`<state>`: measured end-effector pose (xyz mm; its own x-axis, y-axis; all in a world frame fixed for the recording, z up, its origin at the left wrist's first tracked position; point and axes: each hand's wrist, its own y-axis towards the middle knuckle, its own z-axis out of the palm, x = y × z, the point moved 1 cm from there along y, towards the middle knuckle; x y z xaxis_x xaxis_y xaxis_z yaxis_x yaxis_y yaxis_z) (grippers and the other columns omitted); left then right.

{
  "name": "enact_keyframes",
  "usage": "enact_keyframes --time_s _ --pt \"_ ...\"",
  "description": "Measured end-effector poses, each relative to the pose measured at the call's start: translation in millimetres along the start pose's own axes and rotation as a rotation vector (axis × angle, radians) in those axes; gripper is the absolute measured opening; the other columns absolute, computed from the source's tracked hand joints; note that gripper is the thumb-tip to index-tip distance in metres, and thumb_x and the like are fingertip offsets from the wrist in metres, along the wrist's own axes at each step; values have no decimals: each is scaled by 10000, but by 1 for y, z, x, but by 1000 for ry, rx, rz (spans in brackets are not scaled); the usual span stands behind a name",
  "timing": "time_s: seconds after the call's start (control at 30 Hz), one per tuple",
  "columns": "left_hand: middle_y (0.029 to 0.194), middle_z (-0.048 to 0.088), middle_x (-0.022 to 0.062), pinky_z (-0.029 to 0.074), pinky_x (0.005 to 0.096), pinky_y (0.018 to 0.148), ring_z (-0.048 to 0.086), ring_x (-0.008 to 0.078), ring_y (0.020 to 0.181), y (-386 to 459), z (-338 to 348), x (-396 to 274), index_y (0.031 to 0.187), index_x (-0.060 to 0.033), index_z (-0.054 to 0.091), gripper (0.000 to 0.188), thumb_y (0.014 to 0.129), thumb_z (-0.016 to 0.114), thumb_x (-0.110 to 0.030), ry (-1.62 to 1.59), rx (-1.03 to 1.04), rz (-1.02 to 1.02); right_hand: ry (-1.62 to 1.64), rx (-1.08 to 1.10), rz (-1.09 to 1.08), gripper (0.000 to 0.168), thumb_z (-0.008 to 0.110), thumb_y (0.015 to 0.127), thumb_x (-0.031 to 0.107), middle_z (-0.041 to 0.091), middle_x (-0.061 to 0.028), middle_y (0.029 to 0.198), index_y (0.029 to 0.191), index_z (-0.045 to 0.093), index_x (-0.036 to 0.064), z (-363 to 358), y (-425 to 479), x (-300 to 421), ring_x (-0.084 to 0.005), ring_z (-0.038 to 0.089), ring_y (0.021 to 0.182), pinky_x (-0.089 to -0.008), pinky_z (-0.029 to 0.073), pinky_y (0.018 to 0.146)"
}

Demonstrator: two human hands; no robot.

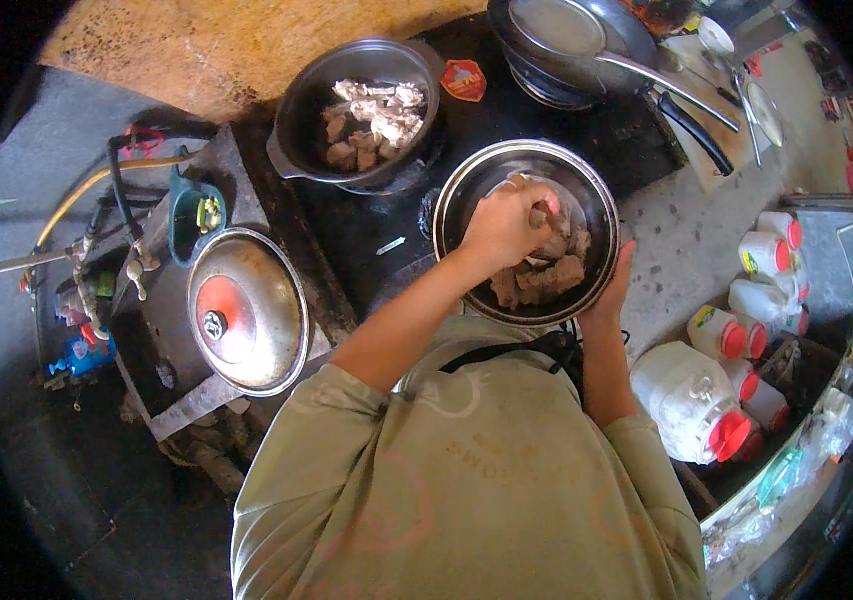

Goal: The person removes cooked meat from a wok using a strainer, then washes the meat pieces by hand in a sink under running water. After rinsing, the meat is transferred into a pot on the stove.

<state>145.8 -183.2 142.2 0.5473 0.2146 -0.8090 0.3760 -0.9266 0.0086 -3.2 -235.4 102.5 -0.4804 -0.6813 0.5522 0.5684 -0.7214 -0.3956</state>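
A round metal bowl (445, 187) with chunks of brown cooked meat (557, 279) is before me, above the front of the stove. My left hand (518, 221) reaches into it, its fingers curled around meat, partly hiding the pieces. At the bowl's right side my right hand (612, 289) grips the rim, thumb outside; its other fingers are hidden beneath. Beyond, to the left, a dark two-handled pot (295, 112) sits on a burner and holds brown meat chunks (362, 150) and paler, bony-looking pieces (385, 109) in bright light.
A domed metal lid (265, 337) lies at the left, near a green plastic basket (182, 217) and a tap (137, 274). A wok (632, 56) with a long-handled strainer (557, 26) stands at the back right. Several red-capped plastic jars (711, 330) are at the right.
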Motion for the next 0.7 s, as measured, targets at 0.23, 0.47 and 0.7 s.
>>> enact_keyframes --time_s 0.23,0.47,0.7 --pt "798 565 35 432 252 677 543 126 741 4 -82 -5 760 -67 543 130 651 563 1 -413 -207 72 40 21 10 549 257 830 480 472 -100 1092 1112 427 41 4 -1 8 -232 452 985 -345 336 873" --pt "770 538 12 404 207 635 498 88 728 48 -195 125 850 -44 506 148 709 538 -10 -474 -228 -331 109 -65 50 555 263 828 479 430 -105 1150 1143 403 44 -6 -6 8 -246 407 1040 -356 291 911" --pt "979 545 114 360 304 817 500 212 932 60 -183 198 1097 -77 472 517 682 573 -367 579 60 -520 78 -19 33 561 249 831 478 416 -113 1166 1163 378 44 -12 -17 13 -255 401 1049 -361 286 915"
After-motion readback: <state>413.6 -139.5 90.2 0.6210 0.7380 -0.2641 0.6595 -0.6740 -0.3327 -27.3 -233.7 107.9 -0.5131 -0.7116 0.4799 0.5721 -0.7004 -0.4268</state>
